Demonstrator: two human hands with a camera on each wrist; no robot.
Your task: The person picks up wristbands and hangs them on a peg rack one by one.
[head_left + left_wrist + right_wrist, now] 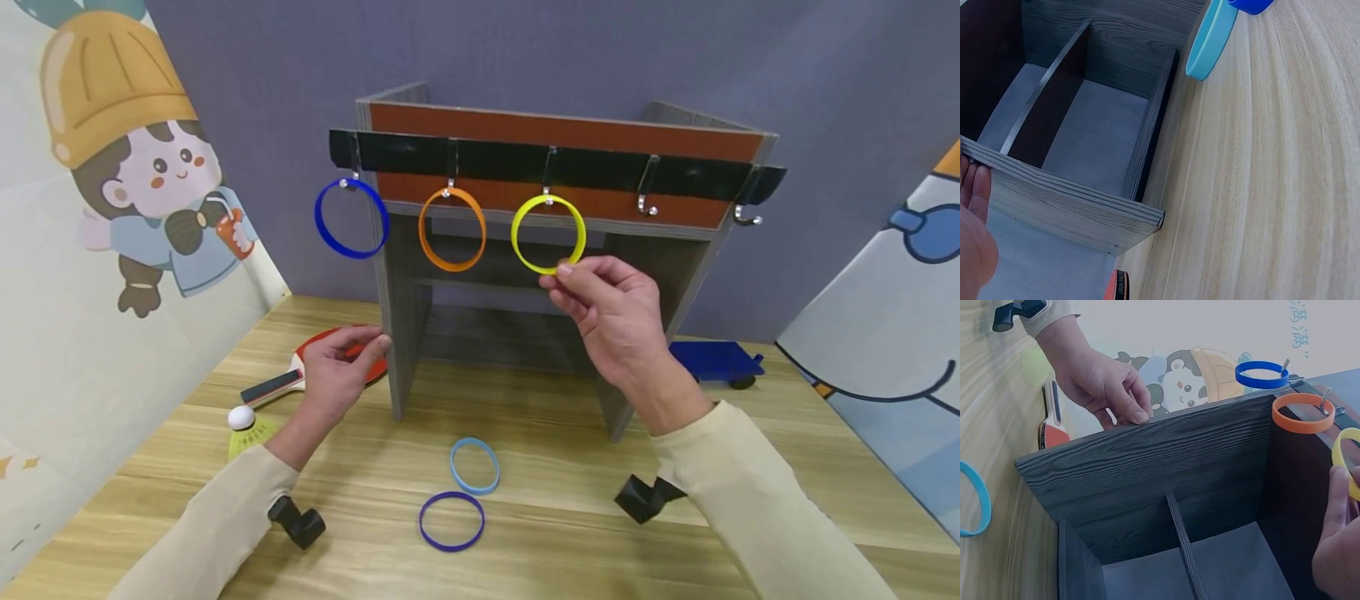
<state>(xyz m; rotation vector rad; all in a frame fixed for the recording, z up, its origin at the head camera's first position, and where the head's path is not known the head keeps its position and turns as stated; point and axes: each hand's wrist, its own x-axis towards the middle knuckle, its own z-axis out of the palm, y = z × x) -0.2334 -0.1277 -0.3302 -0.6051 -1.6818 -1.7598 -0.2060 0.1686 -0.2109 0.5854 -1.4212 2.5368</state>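
Observation:
My right hand (618,317) pinches a yellow ring (516,243) low on its rim between thumb and fingers. The ring's top overlaps the middle hook (550,198) of a black hook rail (495,158). To its left, an orange ring (422,233) and a blue ring (318,221) hang on their hooks. My left hand (337,371) holds the front edge of the left side panel (1147,447) of a grey shelf unit (401,333), thumb on the edge and fingers along the outer face.
On the wooden table lie a light blue ring (480,490) and a purple ring (450,547). A table tennis paddle (273,387) and a yellow shuttlecock (243,429) lie at left. A small blue skateboard (712,361) stands at right. Two hooks (647,204) at right hold nothing.

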